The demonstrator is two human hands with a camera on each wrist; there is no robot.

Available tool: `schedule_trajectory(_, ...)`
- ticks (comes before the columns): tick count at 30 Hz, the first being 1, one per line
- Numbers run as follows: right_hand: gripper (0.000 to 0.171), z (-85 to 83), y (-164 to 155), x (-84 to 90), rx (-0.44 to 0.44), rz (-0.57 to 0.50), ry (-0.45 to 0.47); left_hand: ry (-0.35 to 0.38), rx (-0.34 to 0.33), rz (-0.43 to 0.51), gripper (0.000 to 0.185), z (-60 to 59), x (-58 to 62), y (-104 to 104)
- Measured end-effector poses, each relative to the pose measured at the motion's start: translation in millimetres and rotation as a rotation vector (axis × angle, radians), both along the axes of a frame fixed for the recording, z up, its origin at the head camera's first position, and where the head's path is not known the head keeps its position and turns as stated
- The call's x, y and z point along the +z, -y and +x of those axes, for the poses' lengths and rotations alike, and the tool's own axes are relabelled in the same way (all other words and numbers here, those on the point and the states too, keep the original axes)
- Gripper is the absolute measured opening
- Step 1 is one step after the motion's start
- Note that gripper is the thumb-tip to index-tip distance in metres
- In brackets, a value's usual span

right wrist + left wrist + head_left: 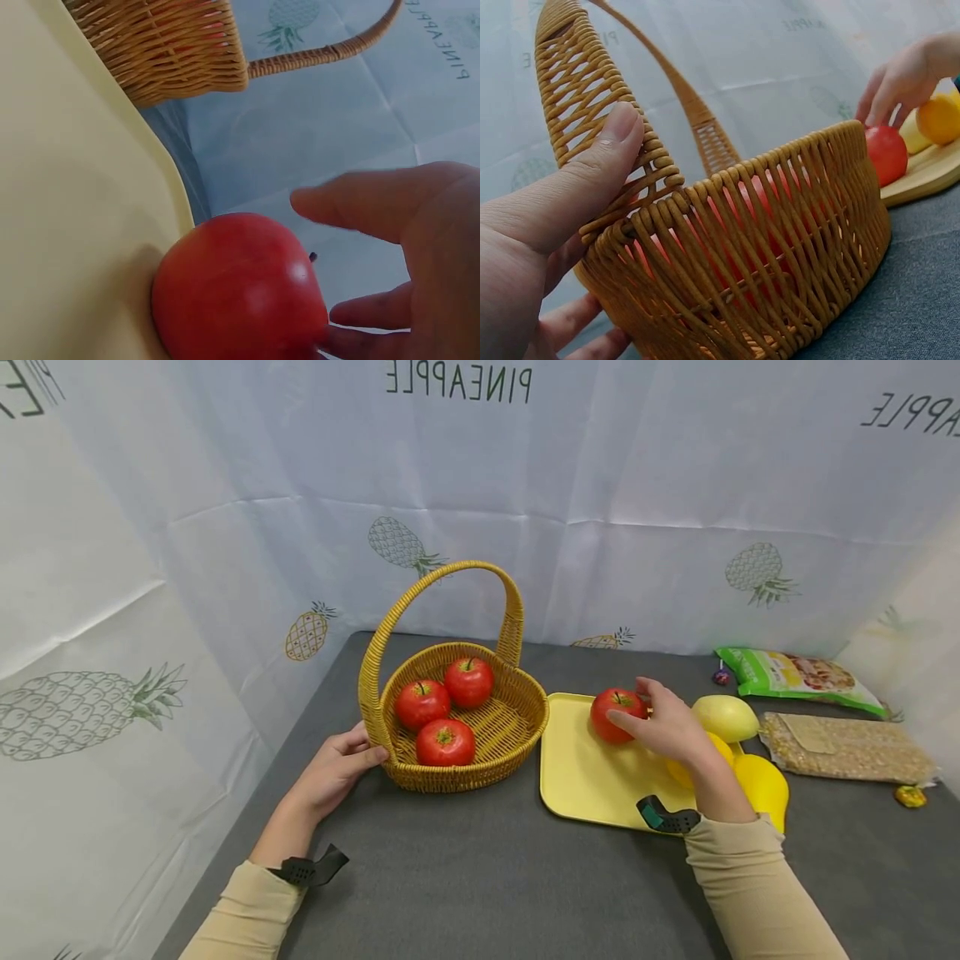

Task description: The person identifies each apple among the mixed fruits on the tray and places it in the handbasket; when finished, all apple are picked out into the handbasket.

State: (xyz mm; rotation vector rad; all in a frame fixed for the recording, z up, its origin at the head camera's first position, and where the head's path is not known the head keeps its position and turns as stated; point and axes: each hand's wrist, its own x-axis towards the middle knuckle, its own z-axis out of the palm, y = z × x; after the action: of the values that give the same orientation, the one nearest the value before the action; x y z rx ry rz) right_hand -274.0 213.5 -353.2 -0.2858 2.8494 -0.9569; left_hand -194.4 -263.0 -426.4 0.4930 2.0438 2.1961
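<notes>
A woven yellow basket (465,777) with a tall handle (450,568) stands mid-table and holds three red apples (446,742). My left hand (341,764) holds its left side, thumb (592,172) pressed on the handle base and fingers curled under the wall (780,247). To its right lies a yellow tray (585,777). A fourth red apple (603,706) sits at the tray's back. My right hand (651,718) curls round this apple (240,289), thumb in front and fingers over the top and far side.
A pale yellow fruit (725,717), an orange-yellow one (720,747) and a yellow mango (765,785) lie at the tray's right end. Two snack bags (795,677) (847,747) and a small wrapped candy (910,795) lie far right. Pineapple-print cloth walls the back and left.
</notes>
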Motion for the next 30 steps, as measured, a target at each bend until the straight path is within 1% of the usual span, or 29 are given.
schedule_trajectory(4,0.101,-0.1,4.0,-4.1,0.022,0.029,-0.029,-0.007,0.001,-0.004,0.035,-0.2,1.0,0.0)
schedule_trajectory(9,0.099,0.5,6.2,-8.1,0.070,-0.025,-0.027,-0.008,0.002,-0.009,0.036,0.0,0.8,-0.1)
schedule_trajectory(16,0.097,2.3,8.7,-11.6,0.089,-0.145,0.059,0.005,0.013,-0.016,0.037,1.4,-1.9,0.2)
schedule_trajectory(20,0.094,1.6,9.0,-15.3,0.112,-0.195,0.090,-0.002,0.014,-0.015,0.033,0.9,-2.8,-0.1)
schedule_trajectory(25,0.092,1.2,8.6,-22.7,0.143,-0.219,0.127,-0.013,0.007,-0.012,0.028,0.5,-2.6,0.2)
schedule_trajectory(30,0.093,-0.5,10.6,-27.0,0.172,-0.219,0.156,-0.007,0.013,-0.017,0.031,0.4,-2.9,0.6)
